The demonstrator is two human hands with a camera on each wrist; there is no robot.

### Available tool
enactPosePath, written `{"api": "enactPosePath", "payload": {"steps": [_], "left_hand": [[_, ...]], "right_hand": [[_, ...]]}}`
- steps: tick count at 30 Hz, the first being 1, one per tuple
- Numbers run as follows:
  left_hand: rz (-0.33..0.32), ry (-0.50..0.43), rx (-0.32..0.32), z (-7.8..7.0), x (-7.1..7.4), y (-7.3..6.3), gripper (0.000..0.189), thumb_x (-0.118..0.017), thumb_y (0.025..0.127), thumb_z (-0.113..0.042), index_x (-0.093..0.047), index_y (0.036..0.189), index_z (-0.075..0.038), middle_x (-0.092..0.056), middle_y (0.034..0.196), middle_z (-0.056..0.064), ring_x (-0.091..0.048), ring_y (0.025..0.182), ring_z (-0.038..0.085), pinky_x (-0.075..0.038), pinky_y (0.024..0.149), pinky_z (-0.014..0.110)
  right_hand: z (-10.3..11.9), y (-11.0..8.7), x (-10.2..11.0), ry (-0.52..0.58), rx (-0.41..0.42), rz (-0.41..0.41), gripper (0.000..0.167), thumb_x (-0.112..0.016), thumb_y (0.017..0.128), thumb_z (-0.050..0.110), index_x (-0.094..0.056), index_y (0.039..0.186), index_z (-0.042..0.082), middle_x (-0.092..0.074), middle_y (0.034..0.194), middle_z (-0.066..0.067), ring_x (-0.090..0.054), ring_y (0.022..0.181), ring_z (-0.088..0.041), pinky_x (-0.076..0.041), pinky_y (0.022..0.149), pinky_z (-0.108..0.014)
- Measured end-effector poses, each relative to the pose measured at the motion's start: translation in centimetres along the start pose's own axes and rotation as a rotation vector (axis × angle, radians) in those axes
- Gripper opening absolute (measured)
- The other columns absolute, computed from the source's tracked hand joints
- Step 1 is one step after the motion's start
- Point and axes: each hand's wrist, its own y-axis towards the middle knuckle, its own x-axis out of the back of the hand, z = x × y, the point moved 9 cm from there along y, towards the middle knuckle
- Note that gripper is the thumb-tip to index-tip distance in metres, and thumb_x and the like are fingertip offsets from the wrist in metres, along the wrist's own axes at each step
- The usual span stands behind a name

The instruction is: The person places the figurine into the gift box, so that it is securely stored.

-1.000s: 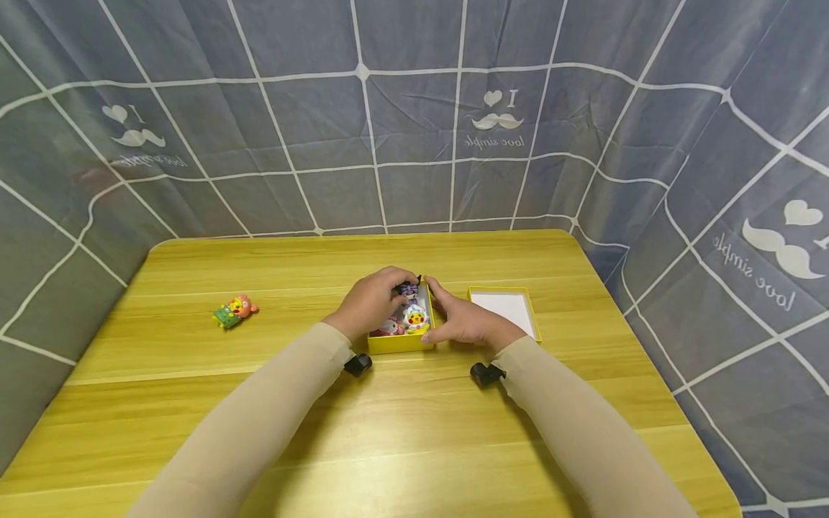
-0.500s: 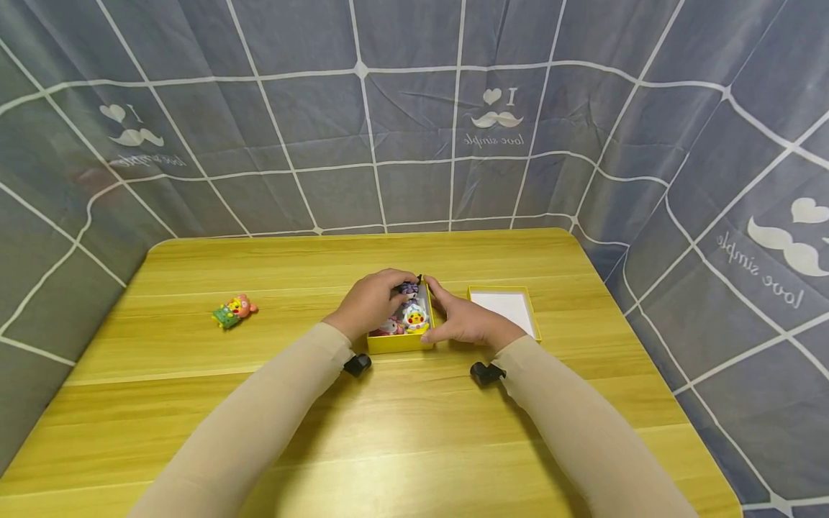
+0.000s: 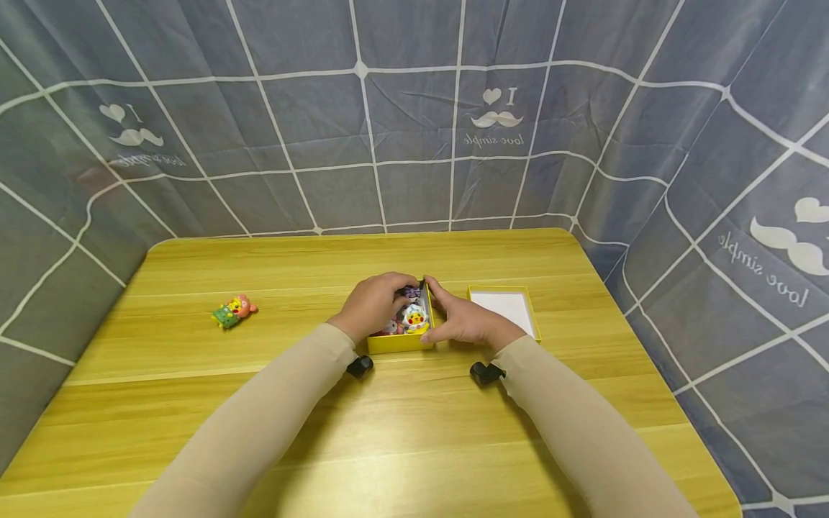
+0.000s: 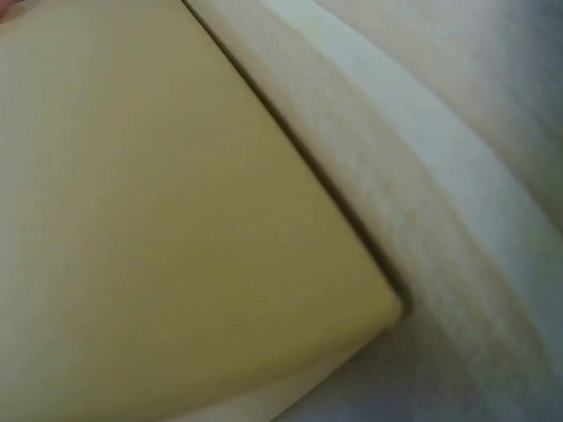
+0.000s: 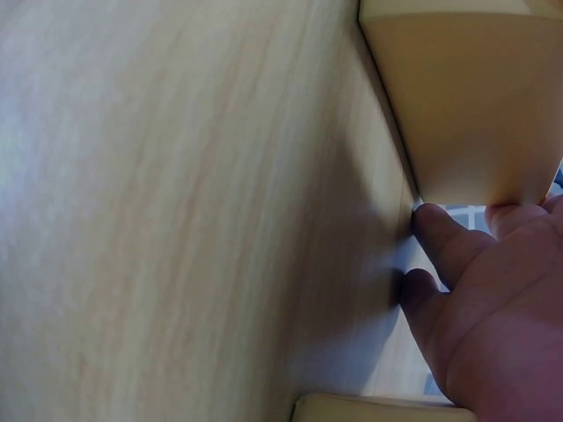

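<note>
A yellow box (image 3: 400, 344) sits open on the table, packed with small toy figurines. My left hand (image 3: 370, 306) reaches over its left side, thumb and fingers pinching a purple-haired figurine (image 3: 411, 293) at the far end. Nearer the front lies a yellow-faced figurine in a white hood (image 3: 414, 318), and beside it a pink and white figurine (image 3: 391, 328), partly covered by the left hand. My right hand (image 3: 463, 320) grips the box's right side, thumb at the near corner and fingers toward the far one. The left wrist view is filled mostly by the box wall (image 4: 176, 202).
To the right of the box lies its yellow-edged lid (image 3: 508, 306), white inside up. A figurine in green with a pink hood (image 3: 235, 311) lies apart on the left of the wooden table (image 3: 414, 424). A grey checked curtain (image 3: 414, 129) surrounds the table's far side.
My left hand has shifted slightly right and toward me, and the purple-haired figurine sits a little lower in the box. My right hand and the box stay put.
</note>
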Motion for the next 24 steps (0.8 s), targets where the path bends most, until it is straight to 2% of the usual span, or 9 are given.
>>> {"api": "enactPosePath", "payload": {"steps": [5, 9, 16, 20, 24], "left_hand": [[0.026, 0.019, -0.006, -0.10, -0.20, 0.03, 0.033, -0.068, 0.104, -0.017, -0.068, 0.138, -0.015, -0.069, 0.138, 0.004, -0.068, 0.125, 0.024, -0.056, 0.108, 0.043], [0.028, 0.036, -0.038, -0.34, -0.26, 0.02, 0.031, -0.068, 0.105, -0.019, -0.070, 0.134, -0.010, -0.069, 0.135, 0.006, -0.069, 0.123, 0.023, -0.056, 0.106, 0.041], [0.002, 0.099, -0.109, -0.77, -0.26, -0.26, 0.030, -0.069, 0.104, -0.019, -0.073, 0.131, -0.007, -0.066, 0.130, 0.008, -0.072, 0.108, 0.020, -0.061, 0.096, 0.034], [-0.026, 0.119, -0.112, -0.81, -0.11, -0.44, 0.029, -0.070, 0.103, -0.019, -0.075, 0.130, -0.008, -0.064, 0.127, 0.008, -0.071, 0.099, 0.018, -0.062, 0.089, 0.032], [-0.061, 0.134, -0.112, -0.78, 0.03, -0.41, 0.028, -0.073, 0.101, -0.020, -0.077, 0.127, -0.009, -0.065, 0.119, 0.008, -0.066, 0.100, 0.020, -0.060, 0.090, 0.033]], "right_hand": [[-0.04, 0.02, 0.00, 0.002, -0.006, -0.005, 0.136, -0.091, 0.082, 0.033, 0.013, 0.170, 0.027, -0.009, 0.178, -0.011, -0.009, 0.165, -0.027, -0.011, 0.134, -0.051], [-0.02, -0.05, -0.02, 0.011, -0.013, -0.006, 0.137, -0.092, 0.081, 0.034, 0.012, 0.170, 0.029, -0.010, 0.178, -0.009, -0.009, 0.165, -0.026, -0.012, 0.134, -0.050], [0.01, -0.03, -0.10, 0.015, -0.010, -0.004, 0.136, -0.092, 0.081, 0.033, 0.012, 0.170, 0.030, -0.011, 0.178, -0.008, -0.011, 0.165, -0.024, -0.014, 0.134, -0.049], [-0.11, 0.03, -0.09, 0.016, -0.014, -0.003, 0.136, -0.092, 0.082, 0.034, 0.012, 0.170, 0.030, -0.011, 0.178, -0.008, -0.011, 0.165, -0.024, -0.014, 0.134, -0.049], [-0.28, 0.08, -0.03, 0.016, -0.023, -0.003, 0.137, -0.092, 0.081, 0.036, 0.013, 0.169, 0.031, -0.009, 0.178, -0.007, -0.010, 0.165, -0.024, -0.013, 0.134, -0.050]]}}
